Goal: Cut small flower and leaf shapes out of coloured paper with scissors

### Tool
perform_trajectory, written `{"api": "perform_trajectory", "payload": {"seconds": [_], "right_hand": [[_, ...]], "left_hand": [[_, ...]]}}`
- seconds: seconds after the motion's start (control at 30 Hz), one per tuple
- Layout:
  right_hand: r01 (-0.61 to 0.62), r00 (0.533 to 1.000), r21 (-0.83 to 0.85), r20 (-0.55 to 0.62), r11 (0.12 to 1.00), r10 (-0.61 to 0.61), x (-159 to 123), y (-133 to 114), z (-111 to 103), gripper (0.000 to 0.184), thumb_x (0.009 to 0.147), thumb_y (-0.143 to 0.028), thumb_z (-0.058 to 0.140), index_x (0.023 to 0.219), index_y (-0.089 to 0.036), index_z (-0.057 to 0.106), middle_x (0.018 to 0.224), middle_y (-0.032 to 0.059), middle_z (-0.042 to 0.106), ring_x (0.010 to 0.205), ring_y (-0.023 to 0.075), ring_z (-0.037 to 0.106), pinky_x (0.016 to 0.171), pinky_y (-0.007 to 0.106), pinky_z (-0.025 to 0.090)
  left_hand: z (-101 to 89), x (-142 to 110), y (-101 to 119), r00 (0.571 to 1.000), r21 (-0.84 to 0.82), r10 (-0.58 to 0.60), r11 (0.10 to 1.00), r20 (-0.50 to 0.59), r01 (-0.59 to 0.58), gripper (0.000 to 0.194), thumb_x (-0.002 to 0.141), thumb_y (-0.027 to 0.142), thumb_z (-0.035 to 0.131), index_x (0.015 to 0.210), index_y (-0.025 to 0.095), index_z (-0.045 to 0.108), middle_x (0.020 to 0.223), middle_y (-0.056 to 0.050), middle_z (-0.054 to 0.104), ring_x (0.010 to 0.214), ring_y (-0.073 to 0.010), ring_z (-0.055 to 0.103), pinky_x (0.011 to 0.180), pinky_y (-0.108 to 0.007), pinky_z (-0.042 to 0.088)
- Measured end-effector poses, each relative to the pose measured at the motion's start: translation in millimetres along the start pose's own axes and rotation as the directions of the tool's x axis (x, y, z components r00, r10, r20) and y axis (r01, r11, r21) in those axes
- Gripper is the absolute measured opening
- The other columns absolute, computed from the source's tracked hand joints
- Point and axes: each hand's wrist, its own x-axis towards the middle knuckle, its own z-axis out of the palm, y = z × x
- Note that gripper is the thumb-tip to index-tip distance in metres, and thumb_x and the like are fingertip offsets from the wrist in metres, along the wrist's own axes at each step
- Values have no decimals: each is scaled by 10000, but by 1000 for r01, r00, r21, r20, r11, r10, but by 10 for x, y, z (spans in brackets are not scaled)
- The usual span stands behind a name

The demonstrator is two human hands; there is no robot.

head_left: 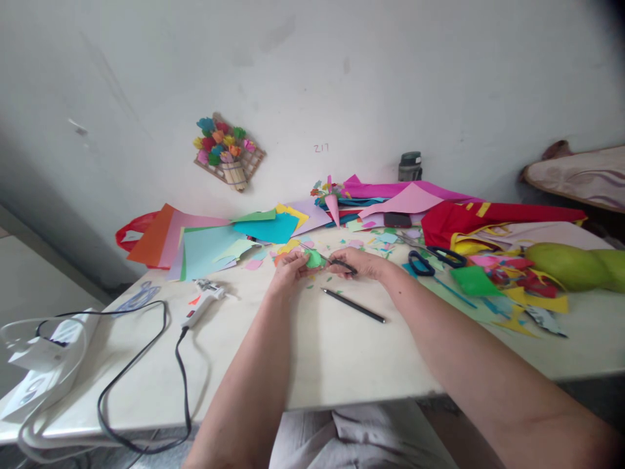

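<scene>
Around the middle of the desk [342, 365], the left hand [291, 268] has its grip pinched on a green paper piece [314, 258]; the right hand [359, 262] has its grip closed round the dark handle of small scissors [348, 266]. Fingers cover part of the handle, and the exact meeting of blades and paper is too small to resolve. Both forearms run out of frame below.

Partly covered: a dark flat object [397, 220] by the pink sheet [410, 199], identity unclear. Small paper scraps [254, 264] beyond the hands overlap; individual outlines hard to separate. Larger scissors [441, 255] lie to the right, blade tips indistinct among scraps. Green cloth-like item [576, 266] cut off at right edge. White power strip [46, 378] at the left, partly masked by plug and cables.

Edges: rear side crowded with coloured sheets against the wall [312, 78]; front edge passes just beyond the lap [356, 436]. Open room: bare surface between the forearms, nearer than the black pen [354, 305], and between the glue gun [201, 307] and left forearm. Black cord [131, 371] loops over the left front edge.
</scene>
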Motion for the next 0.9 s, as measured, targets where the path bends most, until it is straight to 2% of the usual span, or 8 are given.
{"api": "perform_trajectory", "payload": {"seconds": [0.6, 0.9], "right_hand": [[26, 1000, -18, -15, 1000, -26, 30, 47, -10, 229, 705, -383, 610, 639, -181, 526, 483, -64, 404, 438, 83, 365, 440, 239, 298], [12, 999, 16, -36, 1000, -12, 21, 27, -5, 235, 730, -365, 601, 616, -178, 516, 467, -60, 401, 422, 79, 353, 428, 237, 288]], "left_hand": [[-11, 14, -18, 1000, 14, -29, 999, 7, 29, 364, 537, 316, 877, 601, 160, 555, 569, 11, 586, 619, -172, 650, 732, -341, 551], [-22, 19, -27, 1000, 27, -23, 999, -3, 23, 373, 539, 323, 866, 625, 154, 545, 584, 12, 593, 631, -167, 659, 711, -315, 547]]}}
